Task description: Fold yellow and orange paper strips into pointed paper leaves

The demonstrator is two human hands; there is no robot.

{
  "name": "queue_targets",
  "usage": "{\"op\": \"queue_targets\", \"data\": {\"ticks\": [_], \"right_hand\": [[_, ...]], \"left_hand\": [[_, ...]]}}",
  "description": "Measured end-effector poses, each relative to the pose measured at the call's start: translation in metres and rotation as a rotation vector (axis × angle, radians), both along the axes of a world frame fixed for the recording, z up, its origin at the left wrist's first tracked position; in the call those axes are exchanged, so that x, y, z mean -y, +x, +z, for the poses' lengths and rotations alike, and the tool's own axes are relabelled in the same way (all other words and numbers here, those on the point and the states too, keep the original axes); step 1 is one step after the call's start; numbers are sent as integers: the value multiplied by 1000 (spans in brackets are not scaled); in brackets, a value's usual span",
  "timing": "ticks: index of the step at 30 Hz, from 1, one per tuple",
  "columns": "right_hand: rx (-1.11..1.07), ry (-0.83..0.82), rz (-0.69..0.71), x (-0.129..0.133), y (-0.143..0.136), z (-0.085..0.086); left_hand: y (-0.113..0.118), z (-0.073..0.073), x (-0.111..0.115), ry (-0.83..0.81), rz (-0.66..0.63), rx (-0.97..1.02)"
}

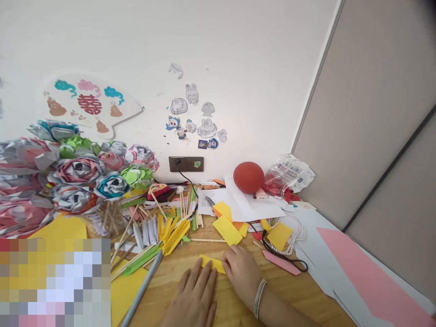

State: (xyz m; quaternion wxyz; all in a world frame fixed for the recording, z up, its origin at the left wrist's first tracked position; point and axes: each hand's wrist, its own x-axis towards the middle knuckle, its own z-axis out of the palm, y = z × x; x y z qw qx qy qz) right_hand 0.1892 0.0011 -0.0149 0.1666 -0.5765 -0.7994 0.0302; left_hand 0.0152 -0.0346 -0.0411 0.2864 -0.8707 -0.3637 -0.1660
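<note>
A small folded strip of yellow paper (pixel 214 264) lies on the wooden table (pixel 163 288) in front of me. My left hand (pixel 195 295) rests with fingers stretched out, its fingertips pressing on the left part of the strip. At the strip's right end, my right hand (pixel 242 272) is closed, thumb and fingers curled together on the paper; its fingertips are partly hidden. A silvery bracelet (pixel 259 297) circles the right wrist. Just beyond the hands lie yellow paper pieces (pixel 229 230), and a pink paper strip (pixel 281 262) is to the right.
Folded paper flowers (pixel 81 170) crowd the left side. Folded yellow strips (pixel 173 236) and thin wooden sticks lie nearer. A red balloon (pixel 248 177) sits on white paper at the back. A beaded string (pixel 299 229) and large paper sheets (pixel 368 277) are on the right.
</note>
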Motion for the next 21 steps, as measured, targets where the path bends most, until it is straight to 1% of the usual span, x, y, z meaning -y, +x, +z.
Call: {"op": "queue_targets", "data": {"ticks": [4,10,16,21], "right_hand": [[15,-21,-5,-1,-2,3],[17,-81,-15,-2,-3,4],[-18,-79,1,-2,-2,3],[-71,-66,25,-3,-1,0]], "left_hand": [[1,4,-1,22,-18,-4],[0,7,-1,49,-28,7],[1,11,0,41,-32,-16],[0,11,0,13,-36,-9]]}}
